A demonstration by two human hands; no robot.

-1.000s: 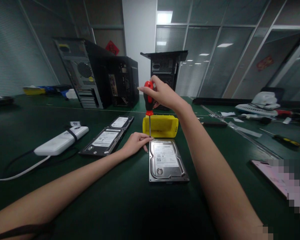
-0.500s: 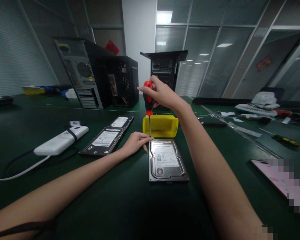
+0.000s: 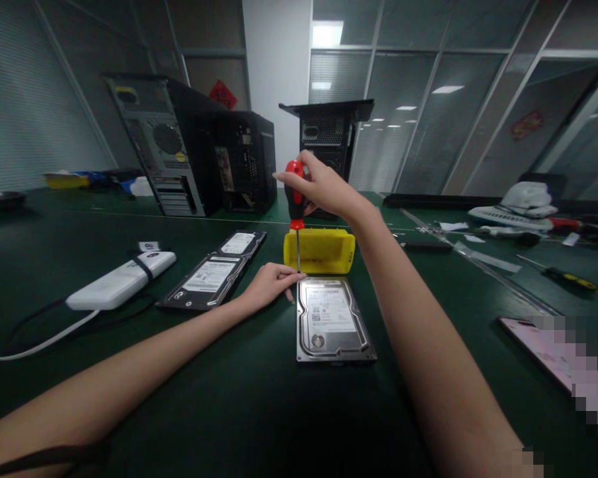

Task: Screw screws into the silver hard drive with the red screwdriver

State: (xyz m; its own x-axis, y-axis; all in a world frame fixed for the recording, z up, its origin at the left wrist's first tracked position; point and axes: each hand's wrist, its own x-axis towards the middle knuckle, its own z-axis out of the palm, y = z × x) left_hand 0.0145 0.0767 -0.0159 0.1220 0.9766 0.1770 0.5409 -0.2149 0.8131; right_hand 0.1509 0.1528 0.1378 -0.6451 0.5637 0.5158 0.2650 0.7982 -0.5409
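Observation:
A silver hard drive [image 3: 335,338] with a white label lies flat on the dark green table. My right hand [image 3: 315,180] is wrapped around the red and black handle of a screwdriver [image 3: 295,199], which stands upright. Its shaft reaches down to the drive's far left corner; the tip is partly hidden by fingers. At that same corner, my left hand [image 3: 269,285] has its fingertips against the drive beside the tip, with the thumb at the left edge. Just behind the drive stands a yellow bin [image 3: 323,252]. Whether a screw sits under the tip cannot be made out.
Two more hard drives [image 3: 209,275] lie to the left, beside a white power strip [image 3: 122,279] with cables. Computer cases [image 3: 189,146] stand at the back. On the right are a phone [image 3: 538,352], a yellow and black screwdriver [image 3: 573,280] and paper scraps.

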